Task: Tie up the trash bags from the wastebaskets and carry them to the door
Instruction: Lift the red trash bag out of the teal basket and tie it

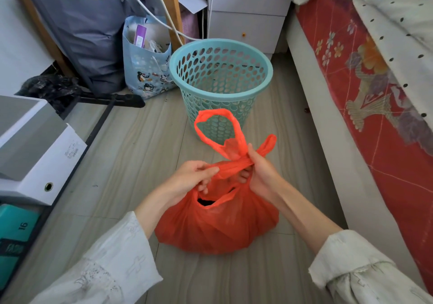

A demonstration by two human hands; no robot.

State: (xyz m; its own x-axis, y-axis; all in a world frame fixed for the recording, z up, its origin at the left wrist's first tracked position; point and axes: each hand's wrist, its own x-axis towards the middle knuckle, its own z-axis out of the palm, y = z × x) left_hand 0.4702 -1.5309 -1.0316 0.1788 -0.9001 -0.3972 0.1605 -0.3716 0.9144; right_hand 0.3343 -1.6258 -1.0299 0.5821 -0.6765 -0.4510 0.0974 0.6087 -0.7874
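Red bag (218,224) sat on floor before the teal basket (220,79). Left hand (194,177) and right hand (262,172), each grip clamped on handles, knot seemingly half-made; should pull ends apart evenly, low.

**A narrow strip of floor between bed and shelving**

The floor (131,153) is pale grey wood-look planking, lit by soft daylight. Along the right runs a bed (311,107) with a white frame, a red floral mattress (365,74) and a dotted white sheet (384,1) hanging over it. At the far end stands a white drawer unit (246,15) with small gold knobs. To the left, wooden posts (172,11) frame a grey fabric bag (89,36) and a light-blue penguin-print gift bag (145,69) (both stuffed full). White cables (164,20) trail across them. White box files (39,153) sit at the near left.
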